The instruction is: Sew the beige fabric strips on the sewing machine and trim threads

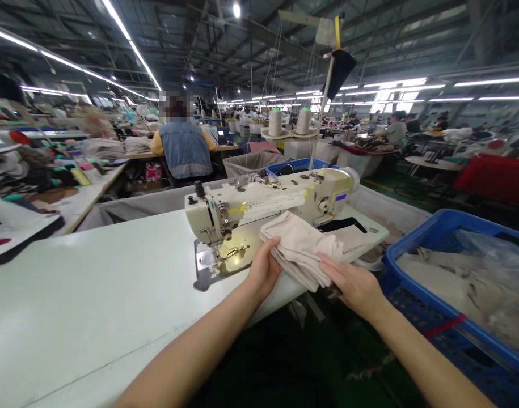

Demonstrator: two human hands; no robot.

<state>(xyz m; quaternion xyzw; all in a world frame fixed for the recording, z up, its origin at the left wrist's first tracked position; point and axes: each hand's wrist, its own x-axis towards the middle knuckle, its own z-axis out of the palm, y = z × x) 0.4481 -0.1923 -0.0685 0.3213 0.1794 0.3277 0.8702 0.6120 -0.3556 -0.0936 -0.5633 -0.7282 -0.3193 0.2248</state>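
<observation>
A folded stack of beige fabric pieces (pixel 299 246) is held between my two hands, just in front of the sewing machine (pixel 276 198). My left hand (pixel 265 271) grips the stack's left edge, thumb on top and fingers hidden beneath. At the right end, my right hand (pixel 348 281) is closed on the same stack, its fingers over the upper layers. Left of the stack lies the machine's shiny needle plate (pixel 233 249), under the needle area. Another beige piece (pixel 350 238) and a black item (pixel 344 224) lie on the table behind my right hand.
The pale green tabletop (pixel 93 294) stretches to the left. A blue plastic basket (pixel 438 226) with beige fabric and clear plastic stands at the right. Two thread cones (pixel 275 122) rise behind the machine. A person in a denim vest (pixel 186 148) sits ahead, back turned.
</observation>
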